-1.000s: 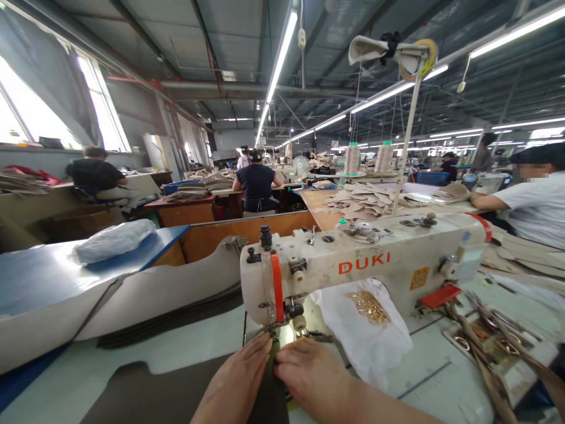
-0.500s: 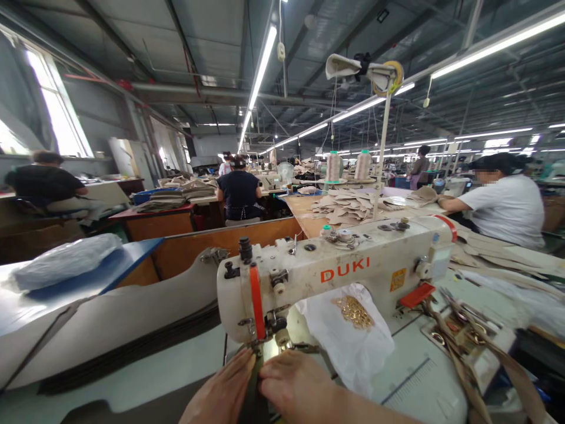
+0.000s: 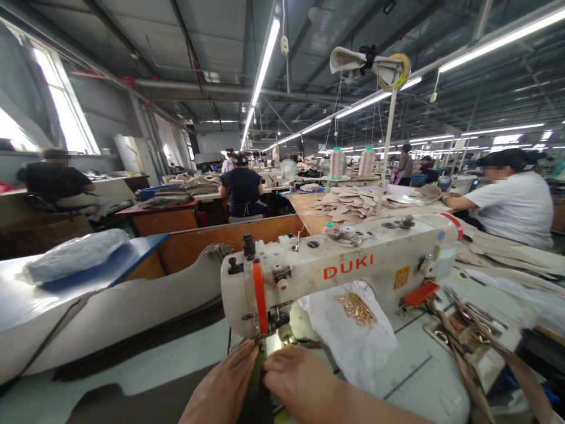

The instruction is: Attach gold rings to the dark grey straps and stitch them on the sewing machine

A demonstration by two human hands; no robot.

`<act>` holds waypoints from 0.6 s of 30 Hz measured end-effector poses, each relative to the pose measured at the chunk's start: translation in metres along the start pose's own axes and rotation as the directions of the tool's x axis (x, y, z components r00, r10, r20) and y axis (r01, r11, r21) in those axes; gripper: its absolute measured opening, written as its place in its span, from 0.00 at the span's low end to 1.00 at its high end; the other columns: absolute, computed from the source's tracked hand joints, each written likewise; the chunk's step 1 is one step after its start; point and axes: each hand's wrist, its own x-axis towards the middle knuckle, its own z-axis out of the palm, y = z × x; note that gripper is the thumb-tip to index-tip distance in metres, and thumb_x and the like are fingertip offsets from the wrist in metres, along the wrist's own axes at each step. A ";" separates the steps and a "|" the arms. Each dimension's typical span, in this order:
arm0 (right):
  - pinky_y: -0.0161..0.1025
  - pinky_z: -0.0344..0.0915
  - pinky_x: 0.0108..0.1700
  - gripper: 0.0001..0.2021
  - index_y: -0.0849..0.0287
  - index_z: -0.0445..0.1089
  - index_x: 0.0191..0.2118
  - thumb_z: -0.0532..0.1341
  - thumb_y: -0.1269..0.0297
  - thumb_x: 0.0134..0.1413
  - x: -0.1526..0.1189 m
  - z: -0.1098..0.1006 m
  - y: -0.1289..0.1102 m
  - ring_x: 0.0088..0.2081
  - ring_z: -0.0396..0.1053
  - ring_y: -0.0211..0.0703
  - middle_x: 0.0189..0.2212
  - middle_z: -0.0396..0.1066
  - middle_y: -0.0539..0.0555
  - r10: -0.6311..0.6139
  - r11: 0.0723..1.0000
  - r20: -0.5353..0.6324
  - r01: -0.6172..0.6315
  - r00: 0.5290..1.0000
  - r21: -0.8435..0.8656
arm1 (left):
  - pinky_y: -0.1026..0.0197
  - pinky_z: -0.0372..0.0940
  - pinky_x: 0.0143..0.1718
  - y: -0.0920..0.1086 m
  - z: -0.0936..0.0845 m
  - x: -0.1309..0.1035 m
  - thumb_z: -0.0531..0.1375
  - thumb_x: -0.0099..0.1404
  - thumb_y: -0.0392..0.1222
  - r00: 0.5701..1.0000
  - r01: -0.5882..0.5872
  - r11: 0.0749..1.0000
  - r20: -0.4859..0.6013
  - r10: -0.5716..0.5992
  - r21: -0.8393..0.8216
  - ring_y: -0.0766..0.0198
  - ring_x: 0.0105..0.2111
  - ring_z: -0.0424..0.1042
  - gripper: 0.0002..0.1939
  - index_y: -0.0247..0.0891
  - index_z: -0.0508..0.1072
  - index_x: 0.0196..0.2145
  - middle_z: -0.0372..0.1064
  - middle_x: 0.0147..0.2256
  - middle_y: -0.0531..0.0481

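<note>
Step in hand, by look of it: dark fabric panel [image 3: 150, 391] being guided under needle area [image 3: 262, 341] of DUKI sewing machine [image 3: 315, 254]. Panel lies flat on tabletop [image 3: 189, 350], its far end between both hands. Next move seems to call for straight edge, even pressure, fingertips clear of needle. Left hand [image 3: 225, 377]: fingers extended, close together, resting on panel. Right hand [image 3: 300, 374]: fingers curled beside panel edge. Cannot tell whether either pinches fabric; undersides hidden.

L grip [image 3: 226, 378] & R grip [image 3: 301, 374] bare, R f'arm [image 3: 371, 407] ditto.
</note>
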 end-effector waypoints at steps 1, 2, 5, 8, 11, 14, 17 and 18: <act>0.35 0.62 0.42 0.04 0.60 0.66 0.31 0.60 0.69 0.57 0.000 -0.001 0.000 0.37 0.68 0.39 0.32 0.71 0.49 0.005 1.000 -0.002 -0.005 1.000 0.004 | 0.69 0.69 0.48 -0.001 0.000 0.000 0.52 0.59 0.32 0.999 -0.010 1.000 0.035 0.010 -0.003 0.64 0.42 0.77 0.20 0.44 0.78 0.43 0.78 0.43 0.52; 0.34 0.62 0.43 0.04 0.60 0.66 0.31 0.60 0.69 0.57 0.000 -0.001 -0.001 0.38 0.68 0.38 0.32 0.71 0.49 0.010 1.000 -0.007 -0.010 1.000 0.008 | 0.68 0.68 0.49 -0.001 0.000 -0.001 0.51 0.60 0.31 0.997 -0.016 1.000 0.070 0.017 -0.005 0.63 0.43 0.77 0.20 0.42 0.78 0.44 0.78 0.44 0.51; 0.35 0.62 0.44 0.03 0.60 0.66 0.32 0.60 0.69 0.57 -0.001 0.000 0.001 0.38 0.68 0.39 0.33 0.71 0.50 0.007 1.000 -0.015 -0.006 1.000 0.025 | 0.67 0.67 0.50 0.001 -0.001 0.002 0.51 0.61 0.30 0.993 -0.010 1.000 0.115 0.010 0.004 0.62 0.45 0.76 0.20 0.40 0.77 0.44 0.78 0.44 0.49; 0.35 0.63 0.44 0.03 0.61 0.67 0.33 0.59 0.70 0.59 0.000 0.000 0.002 0.39 0.68 0.39 0.34 0.71 0.50 0.010 1.000 -0.006 -0.010 1.000 0.023 | 0.65 0.68 0.50 0.004 -0.003 0.005 0.49 0.62 0.31 0.993 -0.030 0.999 0.114 0.027 0.021 0.62 0.45 0.76 0.19 0.38 0.77 0.44 0.78 0.44 0.48; 0.35 0.64 0.40 0.04 0.60 0.68 0.32 0.60 0.68 0.59 0.003 -0.001 -0.002 0.37 0.68 0.39 0.32 0.72 0.50 -0.008 1.000 0.006 0.008 1.000 0.008 | 0.66 0.70 0.47 0.007 -0.012 0.001 0.49 0.63 0.32 0.996 -0.045 0.997 0.084 0.040 0.060 0.61 0.43 0.77 0.19 0.37 0.77 0.44 0.77 0.44 0.46; 0.34 0.65 0.39 0.06 0.60 0.69 0.31 0.60 0.66 0.58 0.004 0.001 -0.016 0.35 0.69 0.38 0.31 0.73 0.48 -0.098 0.995 -0.039 0.099 0.994 0.022 | 0.68 0.69 0.46 0.012 -0.027 -0.017 0.51 0.61 0.31 0.998 -0.029 0.996 0.066 0.024 0.082 0.63 0.42 0.77 0.18 0.38 0.76 0.44 0.77 0.44 0.48; 0.34 0.66 0.38 0.07 0.59 0.69 0.31 0.59 0.65 0.59 0.003 0.009 -0.033 0.35 0.70 0.37 0.33 0.75 0.48 -0.144 0.988 -0.151 0.151 0.978 0.035 | 0.70 0.68 0.47 0.019 -0.043 -0.037 0.54 0.61 0.31 0.997 -0.027 0.996 0.076 0.020 0.087 0.64 0.44 0.76 0.17 0.38 0.75 0.46 0.77 0.46 0.48; 0.34 0.66 0.37 0.07 0.59 0.69 0.31 0.59 0.65 0.60 0.003 0.012 -0.037 0.35 0.71 0.37 0.33 0.75 0.48 -0.144 0.987 -0.183 0.154 0.972 0.040 | 0.70 0.68 0.47 0.022 -0.047 -0.041 0.54 0.61 0.32 0.997 -0.013 0.996 0.073 0.007 0.084 0.64 0.44 0.76 0.17 0.38 0.75 0.46 0.76 0.46 0.48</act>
